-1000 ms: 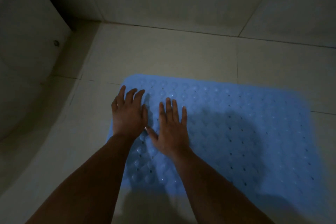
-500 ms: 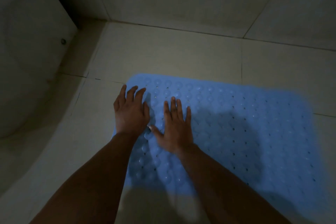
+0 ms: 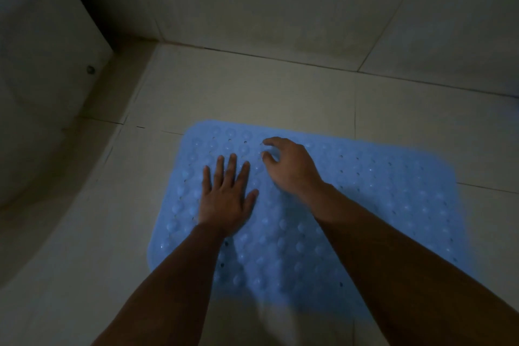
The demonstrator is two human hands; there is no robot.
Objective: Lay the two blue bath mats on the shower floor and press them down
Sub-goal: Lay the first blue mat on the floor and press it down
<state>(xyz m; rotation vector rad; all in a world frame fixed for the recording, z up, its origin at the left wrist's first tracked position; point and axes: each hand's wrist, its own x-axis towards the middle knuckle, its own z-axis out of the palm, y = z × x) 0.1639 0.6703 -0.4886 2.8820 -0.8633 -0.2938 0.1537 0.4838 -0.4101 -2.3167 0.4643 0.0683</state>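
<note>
Neither hand gripped anything. Left hand [image 3: 224, 199] lay flat, palm down, fingers spread and pressed on the mat [image 3: 365, 205] near its left edge. Right hand [image 3: 292, 166] was just beside it, farther up toward the far edge — fingers curled loosely, tips at or just over the surface; whether they touched, I could not tell. One blue mat lay flat on the tiled floor [image 3: 252, 98], dimpled and holed, near the wall [image 3: 280, 8] — dim light blurred its right side.
</note>
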